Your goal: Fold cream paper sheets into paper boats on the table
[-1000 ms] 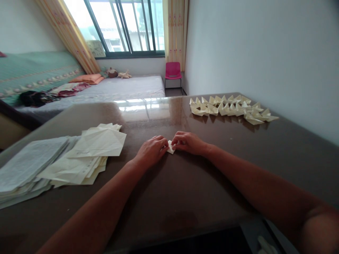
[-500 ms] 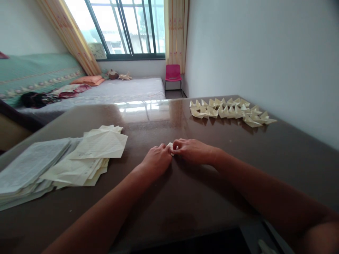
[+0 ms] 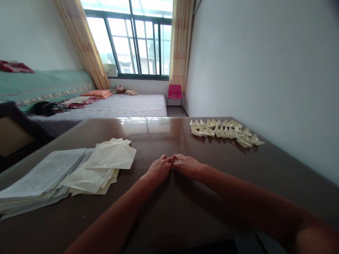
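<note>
Over the middle of the brown table [image 3: 148, 215], my left hand [image 3: 160, 168] and my right hand [image 3: 186, 165] meet fingertip to fingertip. Both are closed, pinching a small folded piece of paper [image 3: 173, 163] between them. Only a pale sliver of it shows; the fingers hide its shape. To the left of my left hand lies a fanned pile of cream paper sheets [image 3: 113, 155], some creased. Beyond my right hand, folded paper boats [image 3: 225, 131] with pointed tips stand in rows at the table's far right.
A thick stack of grey printed paper [image 3: 47, 173] sits at the table's left, partly under the cream sheets. The white wall [image 3: 251, 70] runs along the right side. Past the far edge are a bed [image 3: 137, 106], a pink chair [image 3: 174, 92] and a window.
The view has tilted up, so everything sits lower in the picture. My fingers have drawn closer together and now cover most of the folded paper, which showed more plainly before.
</note>
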`<action>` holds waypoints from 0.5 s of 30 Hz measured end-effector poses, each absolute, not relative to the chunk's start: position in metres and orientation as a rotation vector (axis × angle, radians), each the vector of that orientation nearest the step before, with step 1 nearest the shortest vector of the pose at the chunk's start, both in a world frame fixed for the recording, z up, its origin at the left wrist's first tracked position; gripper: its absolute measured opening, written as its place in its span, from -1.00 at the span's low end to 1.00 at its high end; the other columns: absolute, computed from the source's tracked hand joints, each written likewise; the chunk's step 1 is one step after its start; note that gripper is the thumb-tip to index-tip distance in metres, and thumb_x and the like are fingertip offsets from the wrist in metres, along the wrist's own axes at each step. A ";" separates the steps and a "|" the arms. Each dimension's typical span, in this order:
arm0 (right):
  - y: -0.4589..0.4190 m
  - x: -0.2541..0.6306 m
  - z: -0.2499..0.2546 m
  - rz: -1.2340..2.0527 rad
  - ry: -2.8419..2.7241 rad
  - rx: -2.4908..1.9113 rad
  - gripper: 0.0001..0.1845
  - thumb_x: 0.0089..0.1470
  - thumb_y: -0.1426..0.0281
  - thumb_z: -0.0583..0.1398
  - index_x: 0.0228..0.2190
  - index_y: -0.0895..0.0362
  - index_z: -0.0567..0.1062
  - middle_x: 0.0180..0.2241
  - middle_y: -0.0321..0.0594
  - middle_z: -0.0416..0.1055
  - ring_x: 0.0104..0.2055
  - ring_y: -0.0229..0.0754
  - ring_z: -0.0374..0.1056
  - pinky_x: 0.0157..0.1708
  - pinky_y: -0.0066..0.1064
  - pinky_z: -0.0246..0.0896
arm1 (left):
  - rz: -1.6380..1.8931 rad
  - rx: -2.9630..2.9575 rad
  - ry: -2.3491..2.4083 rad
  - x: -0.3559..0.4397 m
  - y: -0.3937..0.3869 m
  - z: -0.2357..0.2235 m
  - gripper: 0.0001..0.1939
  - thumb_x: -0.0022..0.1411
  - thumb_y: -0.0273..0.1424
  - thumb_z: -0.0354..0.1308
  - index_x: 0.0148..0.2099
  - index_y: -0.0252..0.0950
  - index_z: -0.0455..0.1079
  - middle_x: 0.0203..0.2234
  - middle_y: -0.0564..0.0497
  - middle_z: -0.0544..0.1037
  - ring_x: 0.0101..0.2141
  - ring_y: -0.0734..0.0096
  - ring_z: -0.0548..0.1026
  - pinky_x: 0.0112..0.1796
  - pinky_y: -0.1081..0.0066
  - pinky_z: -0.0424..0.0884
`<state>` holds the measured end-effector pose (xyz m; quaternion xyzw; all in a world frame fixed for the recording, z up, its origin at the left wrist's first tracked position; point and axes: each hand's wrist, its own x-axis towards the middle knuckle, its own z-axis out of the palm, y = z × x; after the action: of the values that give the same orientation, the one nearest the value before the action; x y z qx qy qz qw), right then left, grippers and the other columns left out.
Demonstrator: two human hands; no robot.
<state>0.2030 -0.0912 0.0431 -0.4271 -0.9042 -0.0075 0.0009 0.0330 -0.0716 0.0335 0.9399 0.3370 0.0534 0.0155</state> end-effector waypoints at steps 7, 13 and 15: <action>-0.062 0.218 0.024 -0.150 -2.695 -1.352 -0.63 0.24 0.28 0.05 0.03 0.09 0.39 0.03 -0.11 0.38 0.00 -0.04 0.25 -0.07 -0.24 0.20 | 0.246 2.878 1.206 0.032 -0.053 0.025 -0.73 0.30 -0.45 -0.03 -0.04 -0.24 0.44 -0.12 -0.08 0.51 -0.12 0.23 0.38 -0.09 0.32 0.35; -0.045 0.210 0.037 -0.104 -2.756 -1.378 -0.60 0.23 0.20 0.02 0.03 0.05 0.39 0.06 -0.12 0.36 0.07 0.02 0.18 -0.08 -0.14 0.17 | 0.186 2.814 1.324 0.043 -0.041 0.028 -0.66 0.26 -0.55 -0.08 0.02 -0.37 0.40 -0.07 -0.21 0.48 -0.07 0.17 0.38 -0.07 0.26 0.33; -0.045 0.206 0.037 -0.097 -2.740 -1.383 -0.56 0.25 0.22 -0.03 0.06 0.12 0.36 0.07 -0.04 0.34 0.06 0.04 0.18 -0.07 -0.12 0.15 | 0.161 2.802 1.293 0.044 -0.034 0.030 -0.71 0.23 -0.54 -0.02 -0.05 -0.35 0.45 -0.11 -0.18 0.50 -0.08 0.21 0.40 -0.03 0.28 0.30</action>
<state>0.2062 -0.0450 0.0369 -0.4500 -0.8918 -0.0315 0.0355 0.0436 -0.0342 0.0303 0.9065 0.4181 0.0521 0.0257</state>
